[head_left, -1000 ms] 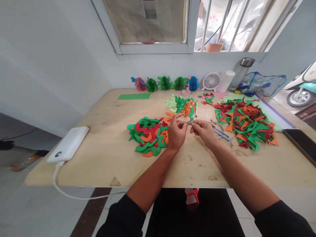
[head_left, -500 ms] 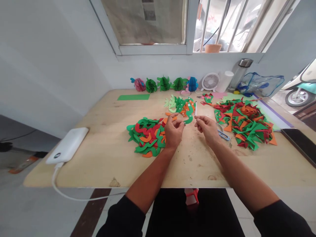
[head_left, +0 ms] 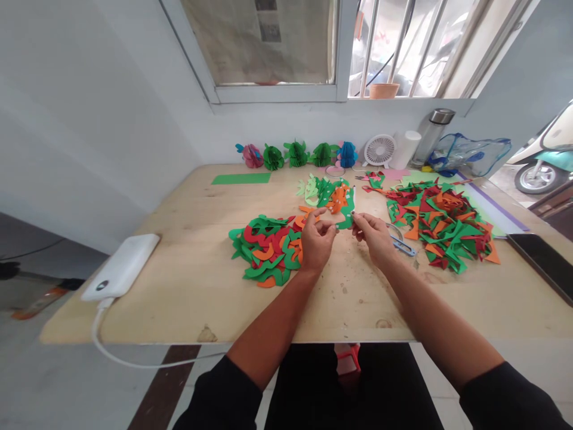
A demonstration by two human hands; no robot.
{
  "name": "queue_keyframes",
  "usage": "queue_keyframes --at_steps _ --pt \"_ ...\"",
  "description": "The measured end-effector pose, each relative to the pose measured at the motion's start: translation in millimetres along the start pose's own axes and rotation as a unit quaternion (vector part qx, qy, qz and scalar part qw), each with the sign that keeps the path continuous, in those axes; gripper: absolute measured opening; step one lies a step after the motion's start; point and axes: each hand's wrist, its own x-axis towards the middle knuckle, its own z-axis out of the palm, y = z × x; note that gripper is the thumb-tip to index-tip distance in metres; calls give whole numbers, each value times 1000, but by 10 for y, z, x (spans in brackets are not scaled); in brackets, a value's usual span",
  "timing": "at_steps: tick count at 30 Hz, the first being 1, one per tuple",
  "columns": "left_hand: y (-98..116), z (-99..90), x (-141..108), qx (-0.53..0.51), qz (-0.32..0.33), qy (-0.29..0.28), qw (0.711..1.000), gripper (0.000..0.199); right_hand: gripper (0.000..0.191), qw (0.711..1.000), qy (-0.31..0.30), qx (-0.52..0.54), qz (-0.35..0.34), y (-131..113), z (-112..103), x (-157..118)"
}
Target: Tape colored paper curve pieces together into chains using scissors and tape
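A green paper piece [head_left: 347,212] with small white marks lies between my two hands, by my fingertips. My left hand [head_left: 319,239] has its thumb and forefinger pinched together; whatever is between them is too small to make out. At the green piece's right edge, the fingers of my right hand [head_left: 370,233] are pressed together, and their contents are hidden. Left of my left hand is a pile of curved green, red and orange cutouts [head_left: 266,248]. Orange pieces [head_left: 339,198] with white marks and green leaf-like pieces [head_left: 323,191] lie just beyond my hands.
Scraps [head_left: 447,221] and a phone [head_left: 539,263] lie right; a blue cutter [head_left: 403,245] sits beside my right wrist. Along the wall stand paper figures [head_left: 297,154], a fan [head_left: 379,150] and a bottle [head_left: 433,137]. A power bank [head_left: 122,267] rests left.
My right hand has moved slightly left, nearer my left hand. The green piece between my hands has shifted and now reaches the right fingertips. The view has tilted a little.
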Motion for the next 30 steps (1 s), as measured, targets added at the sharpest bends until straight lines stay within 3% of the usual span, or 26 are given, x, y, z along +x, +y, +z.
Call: queue_keyframes --at_steps 23,30 --pt "10 -1 0 -26 -13 -37 999 40 26 997 -7 -70 -33 -3 18 -15" --pt "-15 -6 18 21 33 10 999 36 28 991 -1 -122 -51 30 11 -7"
